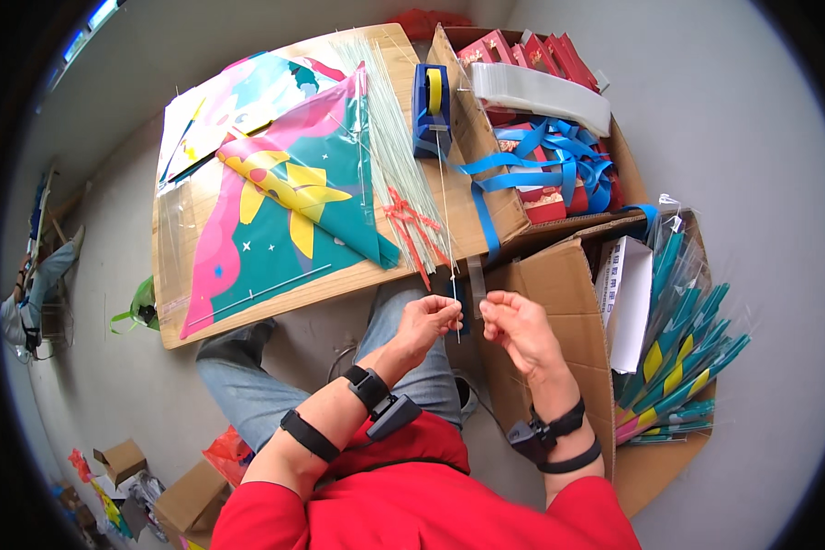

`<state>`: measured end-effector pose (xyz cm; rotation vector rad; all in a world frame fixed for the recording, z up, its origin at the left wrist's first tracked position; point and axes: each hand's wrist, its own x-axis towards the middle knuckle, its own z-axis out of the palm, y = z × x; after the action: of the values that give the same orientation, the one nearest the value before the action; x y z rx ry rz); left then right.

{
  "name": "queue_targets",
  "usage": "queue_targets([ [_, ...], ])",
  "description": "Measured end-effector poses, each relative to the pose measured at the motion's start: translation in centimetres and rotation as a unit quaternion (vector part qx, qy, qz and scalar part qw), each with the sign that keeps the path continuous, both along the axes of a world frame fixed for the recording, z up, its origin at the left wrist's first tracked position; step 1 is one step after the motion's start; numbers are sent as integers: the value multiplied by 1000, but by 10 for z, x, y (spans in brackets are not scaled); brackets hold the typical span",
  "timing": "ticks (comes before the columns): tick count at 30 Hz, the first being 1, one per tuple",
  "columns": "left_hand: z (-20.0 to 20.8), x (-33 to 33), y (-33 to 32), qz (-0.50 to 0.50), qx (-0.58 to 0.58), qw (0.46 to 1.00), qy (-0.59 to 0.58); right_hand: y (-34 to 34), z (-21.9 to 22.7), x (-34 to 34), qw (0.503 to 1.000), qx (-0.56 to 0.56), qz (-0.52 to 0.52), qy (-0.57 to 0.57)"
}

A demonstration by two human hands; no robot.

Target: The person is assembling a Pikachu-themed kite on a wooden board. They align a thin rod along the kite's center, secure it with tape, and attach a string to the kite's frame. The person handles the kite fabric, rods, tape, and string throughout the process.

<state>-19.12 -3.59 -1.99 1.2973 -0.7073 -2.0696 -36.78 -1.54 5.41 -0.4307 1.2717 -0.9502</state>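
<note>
My left hand pinches a thin white rod close to its near end. The rod runs away from me over the table edge toward a blue tape dispenser with a yellow core. My right hand, just right of the rod, has thumb and forefinger closed on a short strip of clear tape. Beyond my left hand lies a bundle of pale thin rods with a red tie. A teal, pink and yellow printed sheet lies left of them, one side rolled over.
The wooden table ends just beyond my hands. At right, one cardboard box holds red boxes and blue ribbon; a nearer carton holds rolled teal sheets. Another person sits far left.
</note>
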Motion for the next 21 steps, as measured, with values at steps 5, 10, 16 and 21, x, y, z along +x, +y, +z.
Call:
queue_targets([
  [5, -3, -4, 1, 1, 5, 1000, -2, 36, 15, -3, 999, 18, -4, -30],
  [10, -6, -9, -4, 3, -8, 1000, 12, 45, 13, -5, 999, 15, -11, -29],
  [16, -1, -13, -1, 14, 4, 1000, 15, 51, -5, 4, 999, 38, -20, -31],
  [21, -2, -11, 0, 21, 1, 1000, 17, 53, -12, 6, 999, 33, -14, -34],
])
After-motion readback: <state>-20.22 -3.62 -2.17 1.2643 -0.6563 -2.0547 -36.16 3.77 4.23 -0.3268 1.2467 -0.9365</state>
